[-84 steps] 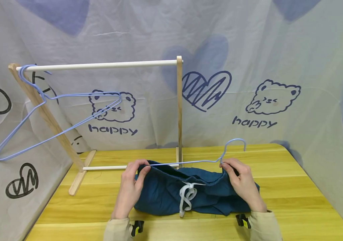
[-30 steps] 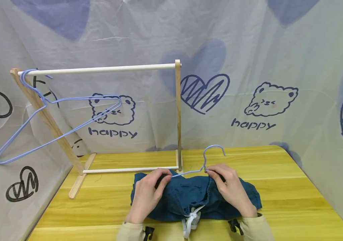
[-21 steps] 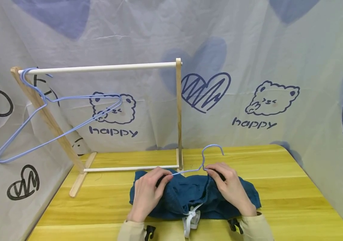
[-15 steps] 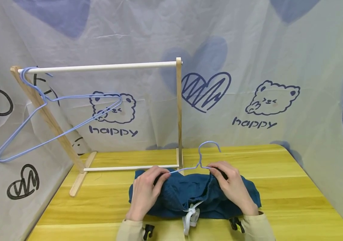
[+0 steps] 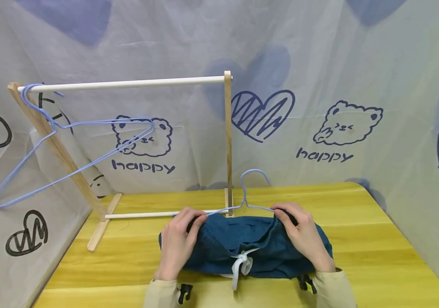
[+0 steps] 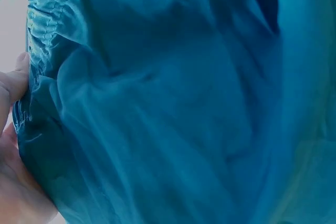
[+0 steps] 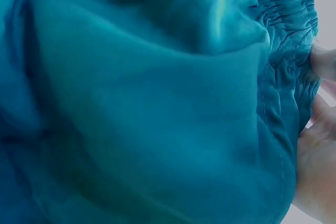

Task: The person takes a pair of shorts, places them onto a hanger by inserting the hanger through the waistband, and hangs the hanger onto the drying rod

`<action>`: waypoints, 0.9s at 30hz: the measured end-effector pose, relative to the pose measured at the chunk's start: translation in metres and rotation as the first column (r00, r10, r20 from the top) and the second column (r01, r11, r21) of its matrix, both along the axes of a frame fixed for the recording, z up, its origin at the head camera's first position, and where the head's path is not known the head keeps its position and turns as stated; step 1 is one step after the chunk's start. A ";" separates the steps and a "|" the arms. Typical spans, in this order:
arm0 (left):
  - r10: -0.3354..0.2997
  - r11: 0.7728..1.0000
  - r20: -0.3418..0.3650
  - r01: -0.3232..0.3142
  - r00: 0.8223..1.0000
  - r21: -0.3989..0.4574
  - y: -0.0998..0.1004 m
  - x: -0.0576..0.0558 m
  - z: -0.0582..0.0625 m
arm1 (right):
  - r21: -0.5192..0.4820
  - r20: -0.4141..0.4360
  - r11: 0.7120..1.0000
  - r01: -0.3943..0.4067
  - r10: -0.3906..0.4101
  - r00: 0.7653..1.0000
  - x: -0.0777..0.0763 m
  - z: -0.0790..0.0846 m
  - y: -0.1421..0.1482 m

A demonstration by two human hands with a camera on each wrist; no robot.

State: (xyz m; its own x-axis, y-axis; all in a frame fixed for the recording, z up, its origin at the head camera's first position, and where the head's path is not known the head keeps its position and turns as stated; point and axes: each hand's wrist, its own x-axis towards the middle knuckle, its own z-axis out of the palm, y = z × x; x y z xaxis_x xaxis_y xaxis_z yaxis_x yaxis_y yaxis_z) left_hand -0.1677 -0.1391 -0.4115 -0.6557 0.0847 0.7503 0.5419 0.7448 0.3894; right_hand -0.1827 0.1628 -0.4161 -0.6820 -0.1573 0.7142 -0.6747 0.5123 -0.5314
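Dark blue drawstring shorts lie bunched on the table, elastic waistband uppermost and a white bow at the front. A light blue wire hanger stands with its hook up, its shoulders running down into the waist opening, where the ends are hidden. My left hand pinches the left side of the waistband together with the hanger arm. On the other side, my right hand pinches the waistband where the hanger's right arm enters. Both wrist views are filled by blue cloth, with thumb and fingers gripping the gathered waistband edge.
A wooden rack with a white top rail stands behind, to the left. Blue hangers hang at its left end. A printed cloth surrounds the yellow wood-grain table.
The hanger's hook has shifted left, from beside the right hand to midway between the hands, and risen lately. The hands first came closer, then spread apart, stretching the waistband.
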 end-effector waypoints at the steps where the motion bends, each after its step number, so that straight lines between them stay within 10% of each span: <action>1: -0.001 1.000 -0.006 0.001 1.000 0.008 -0.001 0.000 0.001 | -0.007 -0.008 1.000 -0.003 0.003 1.000 -0.001 0.001 0.001; 27: -0.138 0.981 -0.044 0.143 0.989 0.132 -0.013 -0.001 0.008 | -0.088 -0.021 0.995 0.038 -0.040 0.999 -0.005 0.002 0.019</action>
State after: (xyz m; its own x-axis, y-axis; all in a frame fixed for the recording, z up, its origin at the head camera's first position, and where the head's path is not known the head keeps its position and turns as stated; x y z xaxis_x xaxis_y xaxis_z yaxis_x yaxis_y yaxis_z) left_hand -0.1689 -0.1518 -0.4038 -0.6178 0.0708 0.7832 0.6523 0.6023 0.4601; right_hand -0.1877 0.1822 -0.4146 -0.6695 -0.0667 0.7398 -0.6676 0.4906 -0.5600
